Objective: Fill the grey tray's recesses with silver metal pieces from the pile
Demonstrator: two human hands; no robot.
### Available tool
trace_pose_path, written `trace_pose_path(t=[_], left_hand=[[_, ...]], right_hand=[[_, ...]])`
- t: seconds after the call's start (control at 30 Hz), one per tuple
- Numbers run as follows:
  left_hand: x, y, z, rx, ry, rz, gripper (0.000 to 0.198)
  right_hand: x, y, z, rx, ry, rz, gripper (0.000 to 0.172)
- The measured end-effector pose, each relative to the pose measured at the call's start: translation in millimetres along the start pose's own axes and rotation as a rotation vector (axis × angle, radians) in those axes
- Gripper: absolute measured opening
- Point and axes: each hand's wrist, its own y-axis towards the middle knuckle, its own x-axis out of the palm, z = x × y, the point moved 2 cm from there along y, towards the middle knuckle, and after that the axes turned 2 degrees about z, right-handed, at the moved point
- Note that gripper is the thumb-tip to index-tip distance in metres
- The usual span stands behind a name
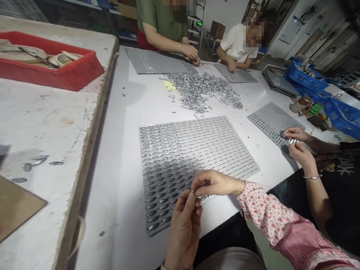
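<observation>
My left hand (186, 227) is closed, with thumb and forefinger pinched together above the near edge of a grey sheet. Right against it, my right hand (215, 183) is also closed in a pinch, its fingertips meeting the left ones. A tiny glint shows between them, but whatever they hold is too small and covered to name. Under both hands lies the grey sheet (213, 142), lined with slanted rows. Shiny leaf-shaped metal pieces (157, 176) fill its left and near part; the far right part shows only bare ridged rows.
A heap of loose metal pieces (202, 90) lies beyond the sheet, beside a yellow paper (169, 85). Co-workers' hands (299, 144) work over other sheets (272, 120) around the table. On the left table stands a red tray (84, 77); blue baskets (343, 112) are at right.
</observation>
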Motion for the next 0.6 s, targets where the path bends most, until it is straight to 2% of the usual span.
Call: trace_pose_path(t=[0.1,0.2,0.27,0.33,0.43,0.6], left_hand=[[2.4,-2,1,-0.028,-0.015,-0.021,0.011],[3.9,-5,2,-0.09,-0.05,0.032,0.005],[3.7,-8,3,-0.142,-0.062,0.087,0.013],[3.5,-9,4,-0.184,-0.068,0.098,0.018],[3.0,-10,4,-0.207,-0.085,0.086,0.02],[2.0,-9,2,-0.206,-0.098,0.08,0.022]], right_hand=[[5,4,10,0.041,0.264,0.053,0.027],[-8,16,23,0.047,0.363,0.258,0.033],[-27,27,34,0.036,0.263,0.448,0.033],[-45,37,45,0.041,0.079,0.56,0.03],[-60,47,55,0.05,-0.167,0.552,0.022],[-57,51,54,0.023,-0.435,0.561,0.009]])
